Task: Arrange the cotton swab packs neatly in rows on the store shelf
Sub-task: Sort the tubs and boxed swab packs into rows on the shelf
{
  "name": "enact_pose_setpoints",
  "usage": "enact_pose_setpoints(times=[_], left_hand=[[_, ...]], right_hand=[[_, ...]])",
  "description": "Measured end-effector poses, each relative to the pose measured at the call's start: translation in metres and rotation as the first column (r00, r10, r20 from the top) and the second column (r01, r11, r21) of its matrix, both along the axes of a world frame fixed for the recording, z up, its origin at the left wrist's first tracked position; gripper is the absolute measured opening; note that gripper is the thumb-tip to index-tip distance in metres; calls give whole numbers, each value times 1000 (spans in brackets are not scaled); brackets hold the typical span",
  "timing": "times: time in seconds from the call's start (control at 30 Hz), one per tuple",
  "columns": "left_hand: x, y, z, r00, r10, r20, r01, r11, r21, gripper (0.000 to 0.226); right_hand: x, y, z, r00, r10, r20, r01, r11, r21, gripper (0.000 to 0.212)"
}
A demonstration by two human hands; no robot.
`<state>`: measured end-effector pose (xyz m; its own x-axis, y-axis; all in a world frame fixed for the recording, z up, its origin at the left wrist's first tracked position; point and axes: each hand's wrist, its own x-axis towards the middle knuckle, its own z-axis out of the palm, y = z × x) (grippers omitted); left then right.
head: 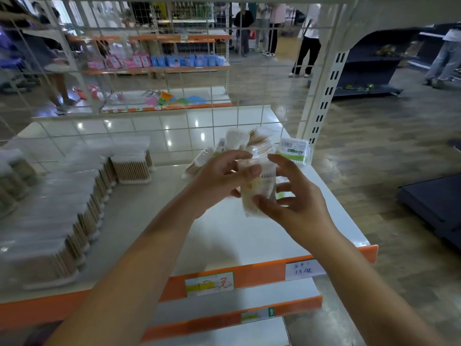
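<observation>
Holding a swab pack (258, 188) between both hands (219, 176)

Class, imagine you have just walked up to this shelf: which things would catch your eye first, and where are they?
First, the left hand and right hand gripping one cotton swab pack above the shelf. Behind them lies a loose heap of packs; at far left, neat stepped rows of packs.

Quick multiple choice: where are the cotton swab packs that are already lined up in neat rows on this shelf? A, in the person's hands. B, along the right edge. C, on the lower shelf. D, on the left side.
D: the tidy rows of packs fill the shelf's left side, while a loose pile lies at the back right.
</observation>
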<state>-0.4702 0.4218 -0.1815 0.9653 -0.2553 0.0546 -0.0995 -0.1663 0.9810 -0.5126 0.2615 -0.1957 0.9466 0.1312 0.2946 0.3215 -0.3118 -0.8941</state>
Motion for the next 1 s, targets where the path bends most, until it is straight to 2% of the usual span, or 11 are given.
enact_pose_setpoints(times=[0.07, 0.2, 0.33, 0.5, 0.63, 0.73, 0.87, 1.0], left_hand=[[3, 13, 5, 997, 62, 54, -65, 996, 64, 37], [2, 51, 14, 964, 184, 192, -227, 944, 240, 34], [-10, 96, 20, 859, 236, 455, -465, 732, 498, 43], [-29, 152, 28, 789, 146, 596, -564, 556, 611, 48], [-43, 201, 28, 762, 137, 633, -603, 506, 616, 46], [-53, 239, 26, 766, 125, 631, -599, 494, 630, 45], [-66, 288, 25, 781, 126, 612, -599, 431, 675, 47], [-78, 339, 25, 785, 177, 594, -609, 393, 689, 48]], right_hand=[[4, 10, 4, 999, -32, 5, 33, 999, -33, 66], [14, 36, 12, 986, -112, 123, 132, 977, -165, 68], [17, 70, 17, 979, -125, 161, 154, 971, -183, 68], [12, 123, 19, 976, -94, 198, 135, 970, -204, 69], [6, 168, 21, 975, -67, 211, 109, 974, -198, 67], [1, 204, 23, 977, -32, 211, 77, 975, -208, 67], [-5, 251, 21, 971, 5, 238, 49, 974, -220, 66], [-12, 298, 19, 966, 60, 251, 0, 973, -230, 64]])
